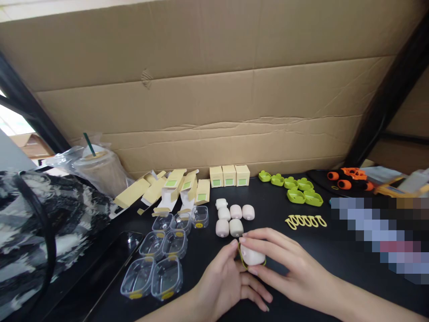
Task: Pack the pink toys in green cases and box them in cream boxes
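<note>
Both hands meet low over the black table (301, 286), fitting a green cover around a small pale case (252, 256). The left hand (224, 281) props it from the side with curled fingers; the right hand (284, 264) pinches it from above. It looks like the fitting step, and next calls for pressing the cover snug all round. More pale cases (231, 218) wait just beyond.

I'm looking at a packing bench: rows of small yellow cartons (229, 175), clear plastic cases (166, 243) and green covers (303, 190) on a black table (335, 264), cardboard sheeting (214, 89) behind.
</note>
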